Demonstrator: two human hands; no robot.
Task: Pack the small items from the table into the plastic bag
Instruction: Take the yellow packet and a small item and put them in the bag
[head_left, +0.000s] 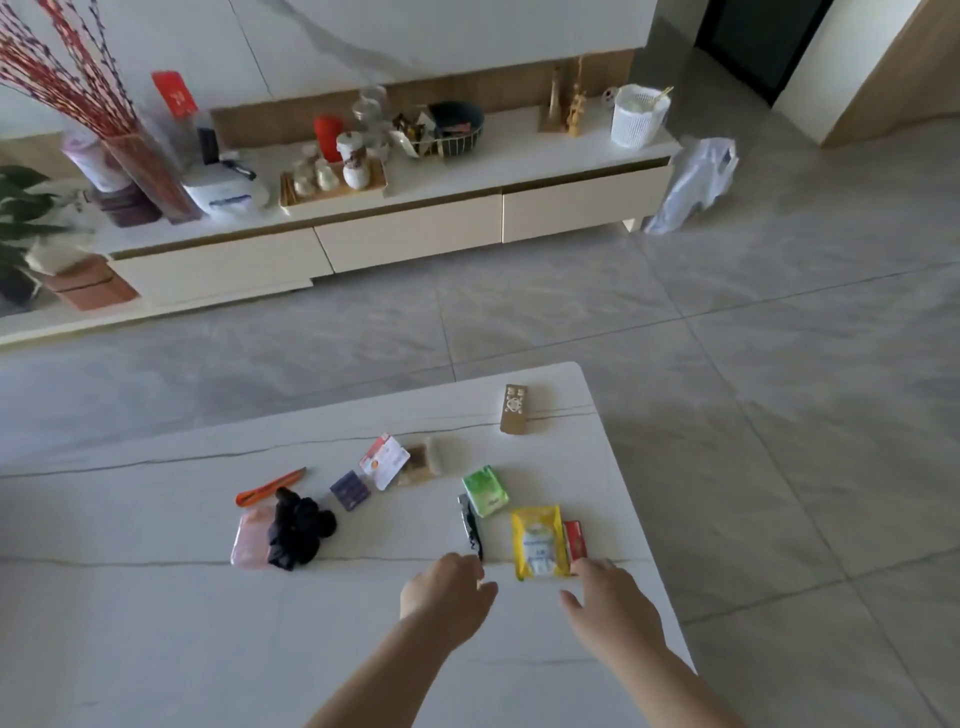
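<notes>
Mostly bare white table (156, 623); grey tiled floor (779, 364); possibly bag (696, 182) beyond.

A home living room.
A low cabinet (405, 234) against the wall carries jars, a vase (150, 171) of red twigs and a tea tray (332, 182); tiled floor (727, 364).

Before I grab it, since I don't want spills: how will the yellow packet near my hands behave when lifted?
The yellow packet lies flat on the table and looks like a soft, slightly puffy pouch, so it will probably flex rather than stay stiff. It seems light for its size. Its glossy skin may be a little slippery; flat, it should not roll.
</notes>
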